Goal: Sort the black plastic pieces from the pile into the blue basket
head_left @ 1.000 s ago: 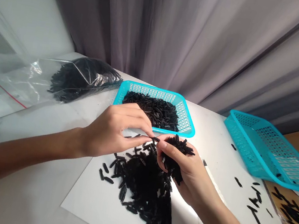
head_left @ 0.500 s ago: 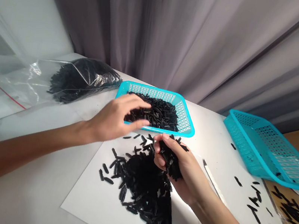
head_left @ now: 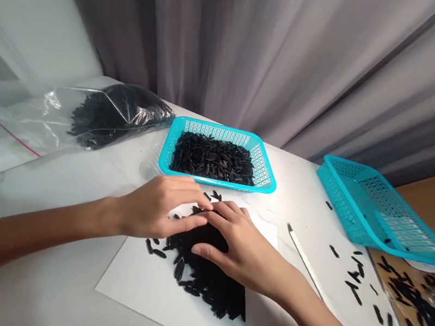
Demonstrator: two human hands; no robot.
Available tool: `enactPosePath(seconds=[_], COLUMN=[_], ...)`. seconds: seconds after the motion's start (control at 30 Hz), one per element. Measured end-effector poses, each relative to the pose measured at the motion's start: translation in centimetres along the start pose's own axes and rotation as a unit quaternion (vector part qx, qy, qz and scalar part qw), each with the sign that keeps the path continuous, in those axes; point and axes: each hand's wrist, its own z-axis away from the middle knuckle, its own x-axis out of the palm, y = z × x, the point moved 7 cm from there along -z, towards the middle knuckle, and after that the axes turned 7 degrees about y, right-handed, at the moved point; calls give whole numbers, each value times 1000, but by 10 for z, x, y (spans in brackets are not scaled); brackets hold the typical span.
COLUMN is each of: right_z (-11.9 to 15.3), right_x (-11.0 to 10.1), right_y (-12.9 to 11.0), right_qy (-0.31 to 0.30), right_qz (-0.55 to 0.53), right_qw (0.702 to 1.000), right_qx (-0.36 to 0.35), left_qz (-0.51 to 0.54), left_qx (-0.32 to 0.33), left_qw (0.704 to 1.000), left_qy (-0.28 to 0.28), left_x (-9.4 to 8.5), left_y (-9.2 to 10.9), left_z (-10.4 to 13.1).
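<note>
Quickly: note gray curtain (head_left: 244, 46) across the back, white tabletop (head_left: 39, 267) below. Find clear bag (head_left: 121, 115) partly full of black pieces at far left, white sheet (head_left: 132, 287) front and center. Log 2 turquoise baskets: right basket (head_left: 343, 205), tilted in view, and center basket (head_left: 214, 182) just beyond the sheet, loaded with black pieces. Mark pen-like white tool (head_left: 305, 257) beside the sheet, running out of sight behind right forearm (head_left: 310, 304), then loose black bits (head_left: 353, 292) scattered farther right.

Place black pile (head_left: 217, 295) on the sheet, directly under right hand (head_left: 238, 243), partly hidden by it; cannot tell if touching. Put left hand (head_left: 161, 206) at its far-left edge.

Log left forearm (head_left: 45, 229) reaching in from lower left. Tag right grip: palm down, fingers outstretched, thumb well apart. Tag left grip: thumb and forefinger curved close, tips against or just beside right fingertips; cannot tell if pinching anything.
</note>
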Motion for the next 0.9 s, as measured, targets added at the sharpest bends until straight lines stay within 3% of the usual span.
enactPosePath(seconds=[0.13, 0.23, 0.3, 0.43, 0.63, 0.77, 0.9], right_z=[22, 47, 58, 50, 10, 14, 22], right_x=[3, 14, 22, 29, 29, 31, 28], right_y=[18, 45, 58, 65, 44, 36, 38], right_qy=[37, 67, 91, 162, 237, 278, 302], right_qz=[0, -14, -47, -69, -97, -136, -170], right_qw=[999, 996, 992, 980, 963, 949, 937], right_qx=[13, 51, 67, 88, 84, 66, 54], left_qz=[-66, -94, -101, -86, -26, -6, 12], left_qx=[-150, -199, -209, -191, -155, -138, -148], left_qw=[982, 959, 949, 954, 967, 973, 979], left_qy=[-90, -178, -212, -216, -200, -185, -140], left_x=[11, 22, 30, 49, 78, 82, 75], left_y=[-21, -31, -36, -40, -36, -32, -42], left_z=[59, 95, 102, 84, 51, 50, 51])
